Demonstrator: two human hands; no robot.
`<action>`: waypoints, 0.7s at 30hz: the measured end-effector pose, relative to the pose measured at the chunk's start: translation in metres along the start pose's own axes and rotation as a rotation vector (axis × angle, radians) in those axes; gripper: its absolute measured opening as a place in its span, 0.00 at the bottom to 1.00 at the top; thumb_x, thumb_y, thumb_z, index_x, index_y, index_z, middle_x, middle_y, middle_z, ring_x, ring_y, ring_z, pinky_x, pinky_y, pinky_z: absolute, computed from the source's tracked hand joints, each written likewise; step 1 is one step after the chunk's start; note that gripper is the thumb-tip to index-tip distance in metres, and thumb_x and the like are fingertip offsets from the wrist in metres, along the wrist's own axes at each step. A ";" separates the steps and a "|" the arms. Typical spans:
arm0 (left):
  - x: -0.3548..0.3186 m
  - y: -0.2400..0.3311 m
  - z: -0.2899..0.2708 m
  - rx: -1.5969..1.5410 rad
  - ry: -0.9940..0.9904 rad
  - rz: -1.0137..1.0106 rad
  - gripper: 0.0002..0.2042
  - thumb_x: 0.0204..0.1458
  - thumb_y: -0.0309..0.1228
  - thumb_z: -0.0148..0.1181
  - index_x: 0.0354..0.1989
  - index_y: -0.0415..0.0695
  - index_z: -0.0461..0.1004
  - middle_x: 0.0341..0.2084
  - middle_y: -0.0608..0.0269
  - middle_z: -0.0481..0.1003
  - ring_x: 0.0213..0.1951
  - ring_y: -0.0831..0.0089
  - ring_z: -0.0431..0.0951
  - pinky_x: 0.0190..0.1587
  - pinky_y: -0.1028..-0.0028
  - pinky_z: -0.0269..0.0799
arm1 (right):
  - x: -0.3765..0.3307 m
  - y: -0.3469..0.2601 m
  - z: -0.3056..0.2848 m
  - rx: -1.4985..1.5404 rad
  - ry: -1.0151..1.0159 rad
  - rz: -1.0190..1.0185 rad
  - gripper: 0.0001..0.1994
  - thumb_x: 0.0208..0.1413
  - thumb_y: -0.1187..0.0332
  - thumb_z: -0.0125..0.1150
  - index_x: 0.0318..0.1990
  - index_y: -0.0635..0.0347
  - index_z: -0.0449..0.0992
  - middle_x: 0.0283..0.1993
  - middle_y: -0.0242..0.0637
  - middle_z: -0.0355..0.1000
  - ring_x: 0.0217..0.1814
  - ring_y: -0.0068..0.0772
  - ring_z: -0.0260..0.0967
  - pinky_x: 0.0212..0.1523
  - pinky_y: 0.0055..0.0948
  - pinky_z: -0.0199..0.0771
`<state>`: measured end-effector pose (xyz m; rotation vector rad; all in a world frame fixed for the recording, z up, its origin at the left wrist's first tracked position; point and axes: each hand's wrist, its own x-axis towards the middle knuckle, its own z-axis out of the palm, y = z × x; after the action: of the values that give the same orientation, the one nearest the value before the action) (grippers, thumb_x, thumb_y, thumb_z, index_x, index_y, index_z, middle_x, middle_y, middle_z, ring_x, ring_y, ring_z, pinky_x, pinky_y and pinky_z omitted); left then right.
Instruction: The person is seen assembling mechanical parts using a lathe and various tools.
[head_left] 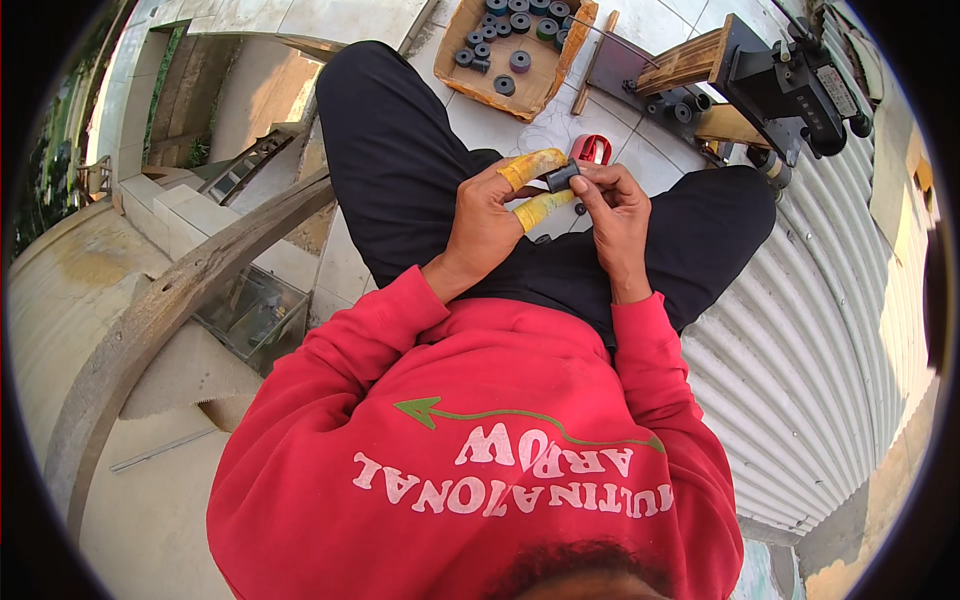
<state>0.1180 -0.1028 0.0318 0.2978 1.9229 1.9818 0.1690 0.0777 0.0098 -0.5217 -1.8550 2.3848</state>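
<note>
While seated cross-legged, the person holds a small dark cylindrical part (561,177) between both hands above the lap.

Left hand (492,215), with yellow tape wrapped on two fingers (533,166), is curled; its thumb and forefinger pinch the part's left end. Right hand (612,200) is closed on the right end with fingertips only. The part's long axis runs roughly across the view, left end slightly lower, right end tilted up and away; finer detail is too small to tell. A cardboard box (548,85) of dark rings lies on the tiled floor beyond the knees, a red object (592,149) just behind the hands, a black machine (790,85) at upper right.
</note>
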 end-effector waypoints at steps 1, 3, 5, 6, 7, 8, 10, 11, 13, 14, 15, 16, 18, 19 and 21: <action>0.000 -0.004 -0.002 0.003 -0.023 0.004 0.22 0.56 0.14 0.67 0.61 0.36 0.77 0.55 0.61 0.77 0.53 0.71 0.81 0.57 0.71 0.81 | 0.001 -0.001 0.000 -0.004 -0.002 0.003 0.07 0.63 0.75 0.70 0.45 0.66 0.79 0.52 0.41 0.81 0.50 0.25 0.79 0.55 0.25 0.80; 0.000 -0.012 -0.005 0.030 -0.002 0.018 0.22 0.56 0.15 0.68 0.60 0.36 0.78 0.54 0.61 0.78 0.52 0.72 0.82 0.56 0.71 0.81 | 0.004 -0.003 0.000 -0.036 -0.017 0.075 0.07 0.65 0.72 0.68 0.45 0.67 0.81 0.52 0.42 0.82 0.49 0.24 0.79 0.55 0.26 0.80; 0.002 -0.015 -0.006 0.058 0.021 0.033 0.22 0.55 0.16 0.69 0.60 0.37 0.78 0.53 0.60 0.79 0.52 0.72 0.82 0.56 0.72 0.81 | 0.006 -0.004 0.004 0.015 -0.002 0.112 0.08 0.66 0.71 0.68 0.45 0.67 0.81 0.52 0.41 0.82 0.49 0.24 0.79 0.54 0.26 0.80; 0.003 -0.017 -0.007 0.148 0.042 0.077 0.21 0.54 0.17 0.70 0.58 0.38 0.80 0.51 0.57 0.81 0.50 0.68 0.84 0.52 0.71 0.81 | 0.007 -0.004 0.005 0.068 0.016 0.148 0.08 0.66 0.70 0.67 0.46 0.66 0.82 0.53 0.40 0.82 0.50 0.24 0.79 0.53 0.26 0.80; 0.004 -0.016 -0.006 0.238 0.061 0.122 0.21 0.52 0.19 0.72 0.56 0.38 0.81 0.49 0.53 0.83 0.49 0.64 0.85 0.49 0.69 0.82 | 0.008 -0.003 0.005 0.065 0.012 0.149 0.08 0.66 0.70 0.67 0.46 0.66 0.82 0.53 0.40 0.82 0.50 0.24 0.79 0.53 0.26 0.80; 0.004 -0.015 -0.005 0.236 0.066 0.122 0.21 0.52 0.19 0.72 0.56 0.38 0.81 0.49 0.53 0.83 0.49 0.64 0.85 0.49 0.69 0.82 | 0.010 -0.002 0.005 0.086 0.023 0.164 0.07 0.66 0.69 0.68 0.45 0.65 0.82 0.51 0.38 0.81 0.49 0.23 0.78 0.51 0.24 0.79; 0.005 -0.012 -0.004 0.278 0.071 0.138 0.21 0.52 0.19 0.72 0.56 0.40 0.82 0.47 0.59 0.83 0.46 0.73 0.83 0.46 0.74 0.80 | 0.011 0.004 0.004 0.103 0.032 0.178 0.07 0.66 0.69 0.68 0.43 0.64 0.83 0.49 0.37 0.81 0.47 0.22 0.77 0.49 0.23 0.78; 0.006 -0.010 -0.004 0.275 0.074 0.138 0.21 0.52 0.19 0.72 0.56 0.40 0.82 0.47 0.59 0.83 0.46 0.73 0.83 0.46 0.74 0.80 | 0.011 0.008 0.005 0.023 0.019 0.107 0.07 0.67 0.69 0.67 0.42 0.64 0.83 0.47 0.35 0.80 0.46 0.20 0.76 0.48 0.22 0.76; 0.006 -0.007 -0.004 0.334 0.047 0.126 0.21 0.51 0.19 0.73 0.56 0.41 0.82 0.47 0.59 0.83 0.42 0.71 0.83 0.43 0.73 0.79 | 0.012 0.012 0.004 -0.060 0.004 0.037 0.07 0.67 0.68 0.67 0.41 0.63 0.83 0.46 0.33 0.79 0.44 0.19 0.74 0.47 0.20 0.74; 0.006 -0.008 -0.004 0.332 0.050 0.125 0.21 0.51 0.19 0.73 0.56 0.41 0.82 0.47 0.59 0.83 0.42 0.71 0.83 0.43 0.73 0.79 | 0.013 0.011 0.003 -0.062 0.006 0.060 0.08 0.67 0.67 0.66 0.41 0.64 0.83 0.43 0.31 0.79 0.42 0.18 0.73 0.46 0.20 0.73; 0.007 -0.012 -0.004 0.311 0.048 0.141 0.21 0.51 0.18 0.72 0.56 0.41 0.82 0.48 0.58 0.82 0.42 0.70 0.83 0.43 0.72 0.79 | 0.014 0.011 0.001 -0.064 0.007 0.084 0.08 0.68 0.67 0.66 0.41 0.64 0.82 0.41 0.30 0.78 0.40 0.16 0.71 0.46 0.19 0.72; 0.008 -0.015 -0.005 0.291 0.047 0.157 0.21 0.51 0.17 0.71 0.56 0.41 0.82 0.48 0.58 0.81 0.41 0.69 0.83 0.43 0.71 0.79 | 0.015 0.012 0.000 -0.065 0.003 0.086 0.08 0.68 0.67 0.66 0.41 0.64 0.82 0.41 0.30 0.78 0.40 0.16 0.71 0.46 0.19 0.72; 0.010 -0.024 -0.003 0.296 0.043 0.154 0.21 0.51 0.16 0.69 0.55 0.40 0.81 0.49 0.58 0.80 0.42 0.69 0.83 0.44 0.70 0.79 | 0.016 0.016 -0.004 -0.124 0.037 0.134 0.09 0.67 0.67 0.67 0.40 0.64 0.82 0.39 0.29 0.78 0.39 0.16 0.71 0.46 0.19 0.72; 0.011 -0.026 -0.003 0.304 0.036 0.152 0.20 0.51 0.15 0.68 0.54 0.39 0.81 0.50 0.58 0.79 0.43 0.68 0.83 0.44 0.69 0.79 | 0.016 0.019 -0.005 -0.123 0.026 0.139 0.09 0.67 0.67 0.67 0.40 0.64 0.82 0.39 0.29 0.78 0.39 0.16 0.71 0.46 0.19 0.72; 0.012 -0.030 0.002 0.340 0.023 0.146 0.21 0.50 0.14 0.67 0.54 0.39 0.80 0.51 0.58 0.78 0.44 0.66 0.83 0.44 0.69 0.79 | 0.016 0.024 -0.007 -0.161 0.109 0.177 0.09 0.67 0.66 0.67 0.40 0.64 0.82 0.36 0.28 0.77 0.38 0.16 0.72 0.44 0.21 0.74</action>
<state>0.1108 -0.0957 0.0004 0.5190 2.3105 1.7401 0.1594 0.0824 -0.0181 -0.8465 -2.0414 2.2668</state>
